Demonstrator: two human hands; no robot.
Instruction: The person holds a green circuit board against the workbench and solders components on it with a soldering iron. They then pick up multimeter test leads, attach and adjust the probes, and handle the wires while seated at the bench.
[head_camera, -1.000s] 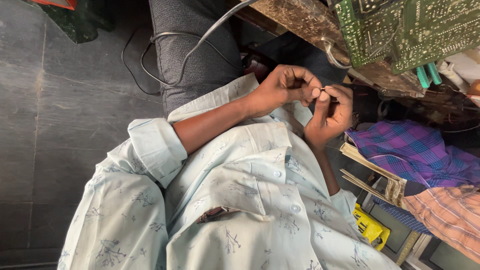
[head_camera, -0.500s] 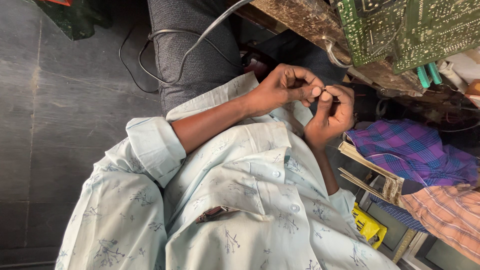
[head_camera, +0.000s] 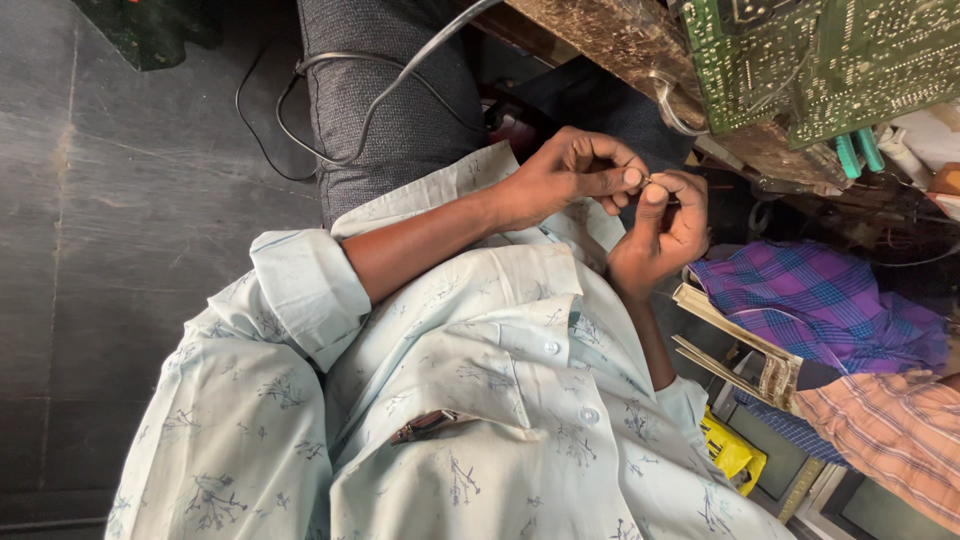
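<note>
Both hands' fingers (head_camera: 640, 185) pinch tiny metal bit (head_camera: 649, 180), prob. wire; keep grip tight, elbows close to body.

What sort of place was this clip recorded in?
Probably a small electronics repair workshop. Green circuit boards lie on a worn wooden bench, loose cables trail over the dark floor, and the left hand and right hand pinch something tiny between their fingertips.

One head-worn camera looks steeply down, close over the wearer's chest.
</note>
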